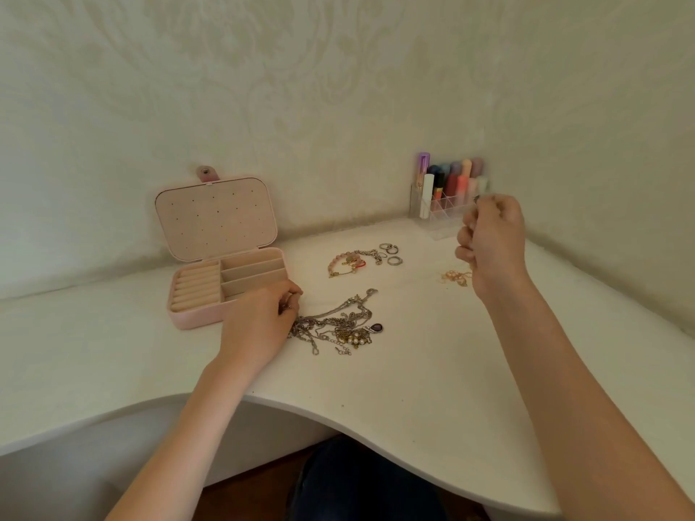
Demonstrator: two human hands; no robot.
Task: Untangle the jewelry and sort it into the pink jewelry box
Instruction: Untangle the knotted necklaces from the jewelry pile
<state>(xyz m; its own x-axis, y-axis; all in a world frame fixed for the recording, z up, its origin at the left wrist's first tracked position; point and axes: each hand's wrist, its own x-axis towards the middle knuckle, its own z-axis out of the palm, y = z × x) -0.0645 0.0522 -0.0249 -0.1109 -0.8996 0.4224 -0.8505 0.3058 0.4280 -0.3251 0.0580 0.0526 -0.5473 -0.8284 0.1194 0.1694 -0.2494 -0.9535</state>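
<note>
The pink jewelry box [195, 317] stands open at the left of the white table, its lid upright against the wall. A tangled heap of silver chains [338, 325] with a purple pendant lies at the middle. My left hand [259, 325] rests on the heap's left end, fingers curled on a chain there. My right hand [492, 238] is raised at the right, pinching a thin gold chain [457, 276] that hangs down to a small gold pile on the table. A pink bead bracelet [344, 263] and several silver rings [391, 253] lie behind the heap.
A clear organiser with lipsticks and small tubes [451, 193] stands in the back right corner by the wall. The table's curved front edge [338, 426] runs below my arms, with my dark-clothed lap [361, 483] beneath it.
</note>
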